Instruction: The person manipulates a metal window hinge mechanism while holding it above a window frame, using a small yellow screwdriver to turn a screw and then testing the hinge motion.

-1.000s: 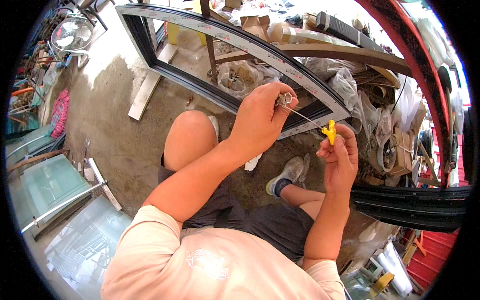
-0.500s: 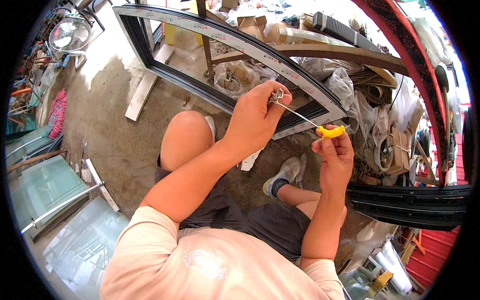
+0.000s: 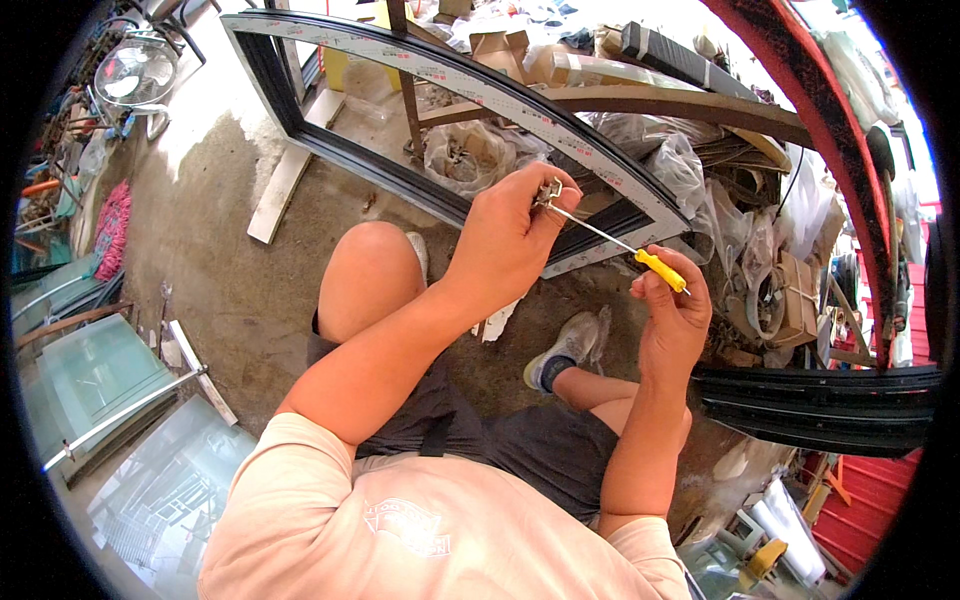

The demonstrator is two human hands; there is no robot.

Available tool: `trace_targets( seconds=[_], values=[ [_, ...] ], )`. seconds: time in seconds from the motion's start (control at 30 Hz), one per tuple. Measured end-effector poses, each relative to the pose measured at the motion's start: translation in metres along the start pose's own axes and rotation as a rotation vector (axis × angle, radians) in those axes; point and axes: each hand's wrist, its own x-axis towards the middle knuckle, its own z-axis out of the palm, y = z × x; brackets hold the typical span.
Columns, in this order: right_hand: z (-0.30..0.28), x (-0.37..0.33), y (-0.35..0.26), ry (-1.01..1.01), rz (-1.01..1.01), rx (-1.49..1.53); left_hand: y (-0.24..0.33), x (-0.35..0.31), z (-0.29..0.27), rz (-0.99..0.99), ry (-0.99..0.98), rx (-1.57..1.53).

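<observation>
Your left hand [image 3: 512,228] grips 1 small metal fitting [image 3: 549,192] at its thumb side. Your right hand [image 3: 676,318] pinches 1 yellow-handled screwdriver [image 3: 660,270] above the palm; the screwdriver spans the gap between your 2 hands, pointing up-left to the fitting.

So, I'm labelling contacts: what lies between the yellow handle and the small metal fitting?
The head view shows a thin metal shaft between the yellow handle, in the right hand, and the metal fitting, in the left hand.
</observation>
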Motion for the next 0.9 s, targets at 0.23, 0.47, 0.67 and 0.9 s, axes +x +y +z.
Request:
trace_targets(
  seconds=[0.23,0.47,0.67,0.9],
  values=[
    [0.003,-0.001,-0.004,-0.022,-0.001,0.047,-0.005,0.000,-0.001,0.024,0.006,-0.017],
    [0.001,0.002,-0.006,-0.008,-0.007,0.090,-0.001,0.000,-0.002,-0.013,-0.011,-0.053],
    [-0.004,0.001,-0.006,-0.013,-0.007,0.146,-0.013,0.002,0.001,-0.053,0.016,-0.229],
    [-0.008,-0.002,-0.009,-0.004,0.016,0.140,-0.014,0.005,0.004,-0.190,0.032,-0.532]
  ],
)
